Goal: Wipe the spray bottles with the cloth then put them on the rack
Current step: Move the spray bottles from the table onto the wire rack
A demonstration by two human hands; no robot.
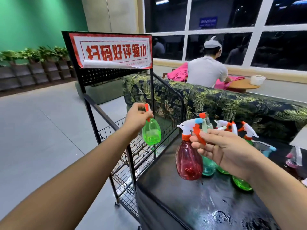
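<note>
The translucent green plastic spray bottle (pixel 151 132) hangs in the air from the left hand (pixel 137 119), whose fingers are curled round its orange-and-white spray head so that only the orange trigger tip shows above the knuckles. The bottle is upright, just over the top wire basket of the black metal wire rack (pixel 129 163), close to the rack's upright post but not touching it as far as can be seen.

The right hand (pixel 226 151) grips the translucent red plastic spray bottle (pixel 188 161) at its top, fingers pinching the orange trigger below the white nozzle, which points left. The red bottle stands upright at the near left part of the glossy black worktop (pixel 207 206); whether its base rests on the surface or is just clear of it cannot be told.

Behind the right hand a cluster of other spray bottles (pixel 241 183) stands on the worktop, green and teal bodies with white and orange heads, partly hidden by the wrist.

The rack carries a red-and-white printed sign (pixel 114 50) across its top, above a perforated black panel. Beyond the worktop runs a dark leaf-patterned sofa (pixel 232 103). Farther back a person in a grey shirt (pixel 206 72) sits at a round wooden table (pixel 240 85) with pink fabric (pixel 178 73) beside them, under dark windows.
</note>
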